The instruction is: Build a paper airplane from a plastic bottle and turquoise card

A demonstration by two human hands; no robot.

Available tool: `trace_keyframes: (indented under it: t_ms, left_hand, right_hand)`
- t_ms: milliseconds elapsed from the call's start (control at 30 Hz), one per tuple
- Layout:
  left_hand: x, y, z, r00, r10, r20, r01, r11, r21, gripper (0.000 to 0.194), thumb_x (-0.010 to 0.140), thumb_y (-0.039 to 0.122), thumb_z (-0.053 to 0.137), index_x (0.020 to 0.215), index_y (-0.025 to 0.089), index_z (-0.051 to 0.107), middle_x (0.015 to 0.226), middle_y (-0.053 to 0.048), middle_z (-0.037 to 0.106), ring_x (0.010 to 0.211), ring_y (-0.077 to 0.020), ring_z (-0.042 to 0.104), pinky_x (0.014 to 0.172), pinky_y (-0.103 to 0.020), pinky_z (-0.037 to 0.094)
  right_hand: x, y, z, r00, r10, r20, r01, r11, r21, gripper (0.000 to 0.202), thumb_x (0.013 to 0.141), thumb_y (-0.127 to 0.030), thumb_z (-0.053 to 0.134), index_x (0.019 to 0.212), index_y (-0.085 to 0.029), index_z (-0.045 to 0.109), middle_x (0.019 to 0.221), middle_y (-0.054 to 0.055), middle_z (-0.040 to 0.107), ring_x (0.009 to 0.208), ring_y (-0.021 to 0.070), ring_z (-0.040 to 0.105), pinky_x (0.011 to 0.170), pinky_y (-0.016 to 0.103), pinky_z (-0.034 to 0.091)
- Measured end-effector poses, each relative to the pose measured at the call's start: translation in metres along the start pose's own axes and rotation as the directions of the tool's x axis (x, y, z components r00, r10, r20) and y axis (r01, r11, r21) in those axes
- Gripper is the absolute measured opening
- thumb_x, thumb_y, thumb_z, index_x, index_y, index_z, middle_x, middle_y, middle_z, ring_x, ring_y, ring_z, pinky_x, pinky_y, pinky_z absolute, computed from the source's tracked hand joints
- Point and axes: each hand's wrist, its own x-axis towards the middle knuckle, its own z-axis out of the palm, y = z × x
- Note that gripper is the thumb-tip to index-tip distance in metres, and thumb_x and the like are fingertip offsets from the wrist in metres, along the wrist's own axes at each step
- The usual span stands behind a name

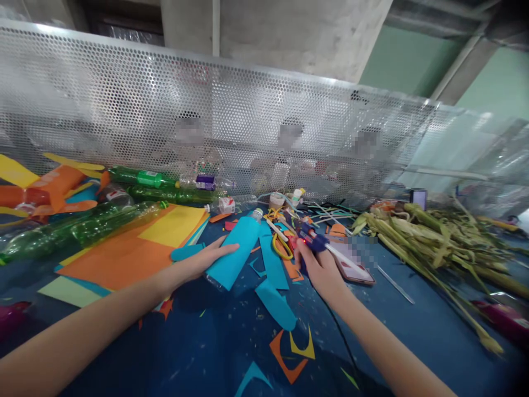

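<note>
My left hand is wrapped round a plastic bottle covered in blue paper, tilted with its capped neck pointing away from me. In my right hand is a dark blue glue gun; a small red light glows on it, a white glue stick sticks out behind, and its black cord runs toward me. Between the hands lie a blue paper strip, a rounded blue paper piece and yellow-handled scissors.
Stacked orange and yellow paper lies left, with green bottles behind it. An orange propeller-like craft stands far left. Right are a phone and dried husks. A perforated metal screen runs along the back, people beyond it.
</note>
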Motion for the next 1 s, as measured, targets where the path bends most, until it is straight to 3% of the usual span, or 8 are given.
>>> trace_keyframes:
  t_ms: [100,200,333,733,1000]
  left_hand:
    - [0.001,-0.002,-0.001,1.000,-0.013,-0.001,0.013,1.000,-0.022,0.093,0.068,0.050,0.065,0.140,0.031,0.010,0.135,-0.008,0.043,0.104,-0.0284,0.058,0.075,-0.034,0.054]
    - [0.003,-0.005,-0.003,0.999,-0.051,-0.019,0.050,0.998,-0.042,0.095,0.069,0.050,0.065,0.140,0.031,0.005,0.135,-0.008,0.043,0.105,-0.0299,0.057,0.079,-0.038,0.053]
    - [0.002,-0.005,-0.002,0.999,-0.033,-0.007,0.032,0.999,-0.038,0.089,0.070,0.051,0.062,0.139,0.037,0.008,0.133,-0.004,0.046,0.106,-0.0304,0.056,0.079,-0.038,0.052]
    - [-0.001,-0.002,0.002,1.000,0.010,0.020,-0.009,0.999,-0.038,0.086,0.068,0.048,0.065,0.138,0.038,0.016,0.122,-0.002,0.057,0.097,-0.0309,0.061,0.074,-0.040,0.053]
    - [0.000,-0.001,0.002,1.000,-0.010,0.011,0.010,1.000,0.000,0.092,0.069,0.049,0.065,0.140,0.031,0.010,0.130,-0.007,0.049,0.098,-0.0293,0.061,0.071,-0.036,0.055]
  right_hand:
    - [-0.004,-0.007,0.011,0.993,0.095,0.075,-0.117,0.905,0.408,0.038,0.083,-0.053,0.040,0.070,-0.019,0.049,0.053,-0.003,0.041,0.045,0.0116,0.042,0.046,0.025,0.036]
    - [-0.006,-0.010,0.018,0.978,0.175,0.113,-0.208,0.807,0.553,0.039,0.069,-0.056,0.060,0.065,-0.019,0.048,0.053,-0.005,0.040,0.044,0.0092,0.037,0.044,0.024,0.031]
    - [-0.007,-0.011,0.020,0.964,0.238,0.118,-0.264,0.796,0.546,0.040,0.069,-0.058,0.057,0.065,-0.019,0.050,0.055,-0.003,0.047,0.046,0.0105,0.042,0.046,0.025,0.035]
    - [-0.006,-0.009,0.022,0.962,0.229,0.146,-0.271,0.826,0.494,0.043,0.069,-0.062,0.055,0.074,-0.019,0.052,0.063,0.000,0.054,0.052,0.0117,0.050,0.051,0.025,0.043]
    - [-0.006,-0.012,0.020,0.958,0.231,0.168,-0.284,0.833,0.474,0.044,0.067,-0.062,0.055,0.066,-0.019,0.051,0.058,-0.001,0.053,0.050,0.0115,0.049,0.049,0.026,0.041]
